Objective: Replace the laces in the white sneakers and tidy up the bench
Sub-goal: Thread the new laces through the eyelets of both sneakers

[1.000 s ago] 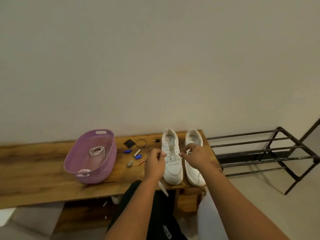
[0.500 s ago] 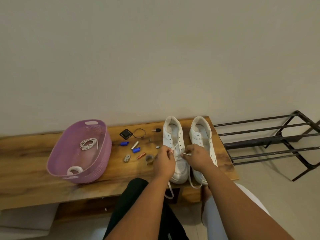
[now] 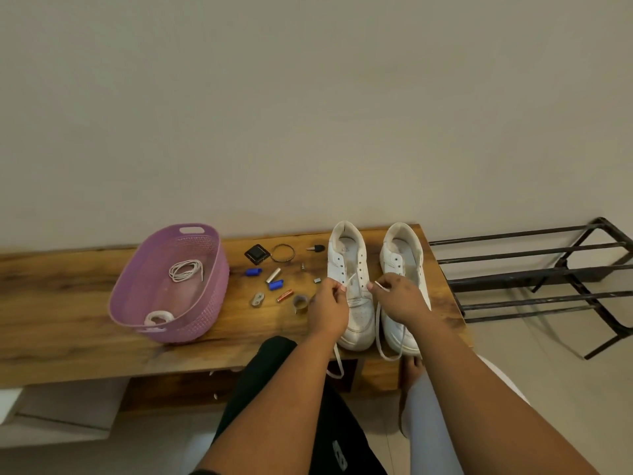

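pair of white leather sneakers (image 3: 349,269) side by side at wooden bench's (image 3: 68,303) right end, partly laced | left hand (image 3: 329,308) pinches white lace (image 3: 350,281) end; right hand (image 3: 399,298) pinches the other end over left sneaker

On a wooden bench (image 3: 68,303), the left hand (image 3: 329,308) and right hand (image 3: 400,299) each pinch an end of a white lace (image 3: 380,323) over two white sneakers (image 3: 359,323), beside a purple basket (image 3: 205,303) and small clutter.
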